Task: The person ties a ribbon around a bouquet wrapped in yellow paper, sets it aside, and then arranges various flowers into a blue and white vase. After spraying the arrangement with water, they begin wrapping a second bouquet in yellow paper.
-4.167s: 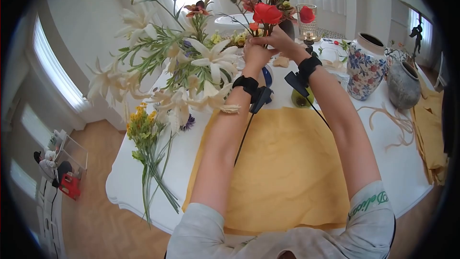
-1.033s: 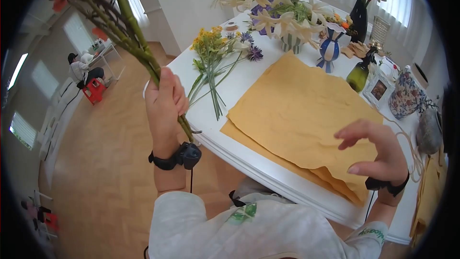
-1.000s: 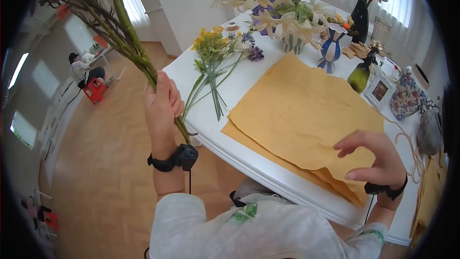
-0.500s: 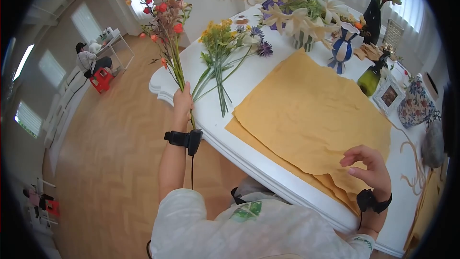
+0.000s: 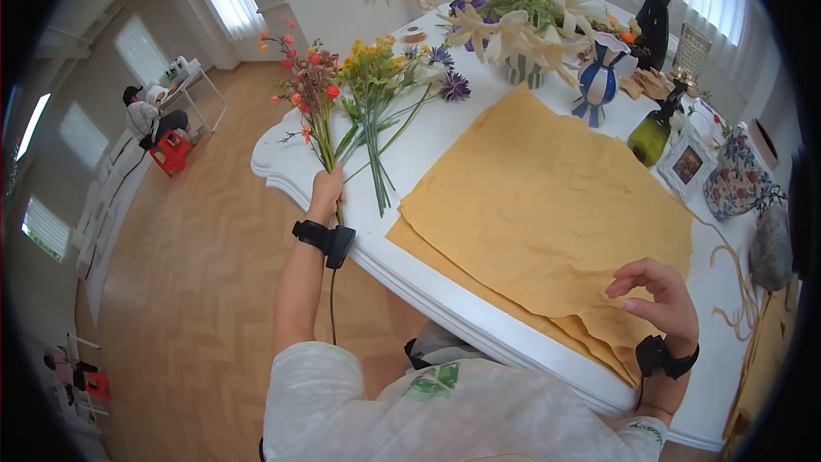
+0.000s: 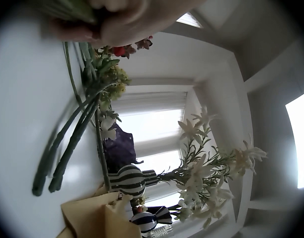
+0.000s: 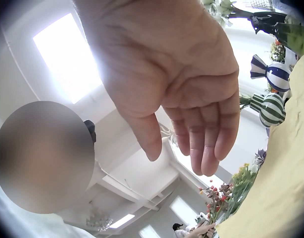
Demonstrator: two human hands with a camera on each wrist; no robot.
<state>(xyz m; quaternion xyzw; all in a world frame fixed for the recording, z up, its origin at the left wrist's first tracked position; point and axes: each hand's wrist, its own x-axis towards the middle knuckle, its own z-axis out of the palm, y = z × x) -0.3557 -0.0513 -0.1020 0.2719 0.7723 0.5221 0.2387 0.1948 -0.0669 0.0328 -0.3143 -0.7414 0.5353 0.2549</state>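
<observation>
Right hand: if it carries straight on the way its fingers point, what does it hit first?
Most likely the yellow paper sheets. The right hand hovers over their near corner, fingers loosely curled and aimed left and downward, holding nothing. Its height above the paper is unclear.

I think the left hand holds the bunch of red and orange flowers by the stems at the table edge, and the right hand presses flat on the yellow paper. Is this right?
Not fully. The left hand does grip the bunch of red and orange flowers by the stems at the edge of the table. But the right hand does not press flat on the yellow paper: the head view shows it raised above the paper, fingers loosely curled, holding nothing.
</observation>
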